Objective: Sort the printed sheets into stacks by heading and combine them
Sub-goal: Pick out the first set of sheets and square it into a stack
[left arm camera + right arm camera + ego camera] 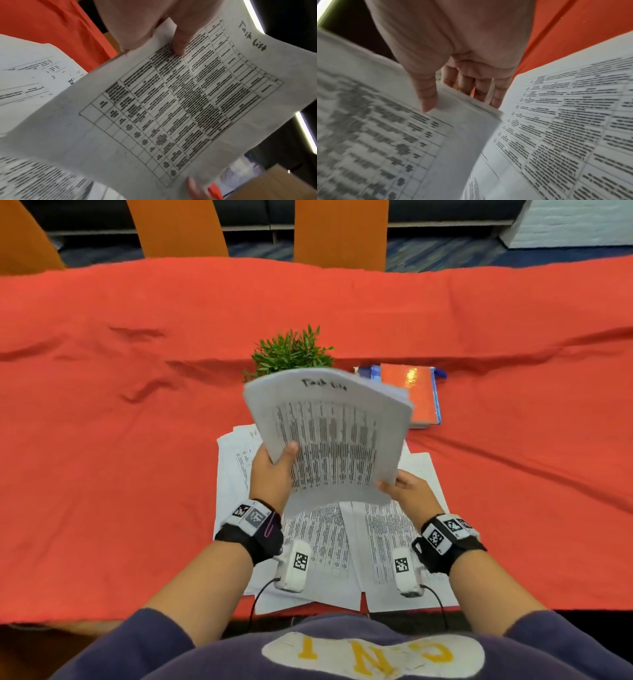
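Both my hands grip one raised bundle of printed sheets (337,440) above the surface (102,422).

I see one red-clothed surface, three orange chair backs (337,231) beyond it, and at least three loose printed sheets (233,474) lying under the bundle, though overlap blurs the count. My left hand (272,474) pinches the bundle's left edge, thumb on top; my right hand (407,491) pinches its lower right corner. The top page is headed "Task list". Behind sit one red book (411,392) and one green plant (291,350).
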The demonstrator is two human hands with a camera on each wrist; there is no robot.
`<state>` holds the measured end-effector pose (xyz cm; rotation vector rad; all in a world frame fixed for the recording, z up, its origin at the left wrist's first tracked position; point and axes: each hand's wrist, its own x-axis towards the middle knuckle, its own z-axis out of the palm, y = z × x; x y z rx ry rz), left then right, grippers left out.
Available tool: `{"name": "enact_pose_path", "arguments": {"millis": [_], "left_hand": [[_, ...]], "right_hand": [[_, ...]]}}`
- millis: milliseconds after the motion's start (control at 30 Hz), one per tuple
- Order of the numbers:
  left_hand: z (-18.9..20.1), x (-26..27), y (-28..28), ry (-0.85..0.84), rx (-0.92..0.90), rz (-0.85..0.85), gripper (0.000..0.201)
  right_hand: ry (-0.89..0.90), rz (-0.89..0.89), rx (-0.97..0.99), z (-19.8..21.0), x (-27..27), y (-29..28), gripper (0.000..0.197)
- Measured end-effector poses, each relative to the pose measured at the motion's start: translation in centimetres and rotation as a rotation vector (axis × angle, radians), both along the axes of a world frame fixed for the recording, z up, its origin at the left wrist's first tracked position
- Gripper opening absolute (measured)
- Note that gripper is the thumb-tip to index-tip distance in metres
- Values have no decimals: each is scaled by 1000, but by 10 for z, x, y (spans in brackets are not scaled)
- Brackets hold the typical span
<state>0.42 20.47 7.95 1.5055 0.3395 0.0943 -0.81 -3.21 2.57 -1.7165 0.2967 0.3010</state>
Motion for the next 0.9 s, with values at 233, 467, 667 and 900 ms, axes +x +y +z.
{"name": "enact_pose_path", "arguments": {"millis": [233,467,667,900], "left_hand": [[15,14,7,51,-445,96,30],[7,8,5,107,-508,77,34],[-5,10,60,124,-92,-17,31],[-23,-7,55,140,276,-123,27]], "right_hand": [[59,-310,719,5,3,-3,22],[-34,-308,702,28,11,-3,26],[-120,-232,474,23,8,-46,66],[-124,-155,240,13,7,-45,26]]}}
